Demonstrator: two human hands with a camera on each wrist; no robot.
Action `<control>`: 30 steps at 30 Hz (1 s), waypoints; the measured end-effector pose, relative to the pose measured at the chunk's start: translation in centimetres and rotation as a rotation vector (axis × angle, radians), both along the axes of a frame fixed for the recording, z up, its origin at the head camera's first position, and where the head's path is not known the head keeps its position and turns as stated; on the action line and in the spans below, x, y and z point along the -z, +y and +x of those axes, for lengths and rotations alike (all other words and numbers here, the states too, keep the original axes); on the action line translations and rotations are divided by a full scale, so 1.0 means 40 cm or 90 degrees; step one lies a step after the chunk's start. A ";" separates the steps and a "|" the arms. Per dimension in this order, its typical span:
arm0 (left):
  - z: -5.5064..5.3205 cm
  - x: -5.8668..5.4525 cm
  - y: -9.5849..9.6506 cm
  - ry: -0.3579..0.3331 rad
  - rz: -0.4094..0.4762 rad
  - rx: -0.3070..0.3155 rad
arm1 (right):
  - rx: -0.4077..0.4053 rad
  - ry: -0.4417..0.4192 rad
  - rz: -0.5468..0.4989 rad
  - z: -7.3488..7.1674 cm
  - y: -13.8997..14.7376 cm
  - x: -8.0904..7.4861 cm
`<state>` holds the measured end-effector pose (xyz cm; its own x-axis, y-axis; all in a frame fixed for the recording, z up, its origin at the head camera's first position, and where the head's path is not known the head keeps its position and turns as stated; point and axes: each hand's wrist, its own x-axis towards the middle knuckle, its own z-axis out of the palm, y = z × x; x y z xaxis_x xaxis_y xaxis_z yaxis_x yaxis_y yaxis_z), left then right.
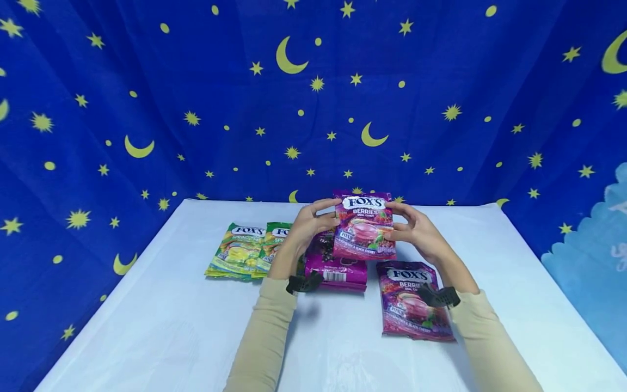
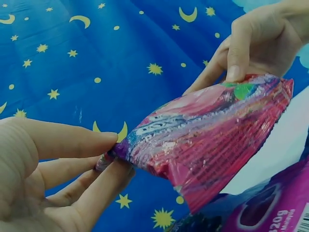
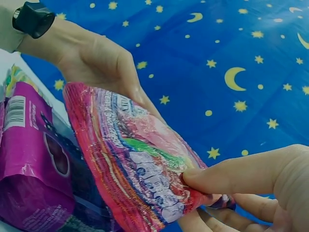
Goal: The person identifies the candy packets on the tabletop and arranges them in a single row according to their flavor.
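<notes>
Roughly upright Berries bag (image 1: 364,234) (logo (image 1: 364,202) uppermost)

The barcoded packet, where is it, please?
In the head view, the barcoded packet is on the table, right of the green packets, partly behind the held packet.

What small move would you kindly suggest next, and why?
Perhaps shift the raised berries pack rightward, toward the matching pack on the table: the left hand and right hand pinch its sides, and the green packs lie together.
</notes>
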<state>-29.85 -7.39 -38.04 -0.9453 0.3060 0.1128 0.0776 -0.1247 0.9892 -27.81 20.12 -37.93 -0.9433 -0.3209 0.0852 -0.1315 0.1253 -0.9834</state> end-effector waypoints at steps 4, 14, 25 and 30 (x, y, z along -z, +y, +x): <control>0.014 0.002 0.009 0.005 -0.018 -0.006 | -0.002 -0.006 0.009 0.016 0.007 -0.003; 0.033 0.013 0.034 0.010 -0.009 0.013 | -0.012 -0.031 0.047 0.034 0.035 -0.010; 0.040 0.029 0.066 0.028 -0.048 0.033 | -0.008 -0.058 0.117 0.052 0.067 -0.029; 0.041 0.034 0.091 0.036 -0.076 0.032 | -0.008 -0.065 0.135 0.060 0.083 -0.043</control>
<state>-28.21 -3.77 -39.41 -0.9217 0.3672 0.1250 0.1298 -0.0119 0.9915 -25.42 23.44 -36.20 -0.9395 -0.3328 -0.0812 -0.0353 0.3300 -0.9433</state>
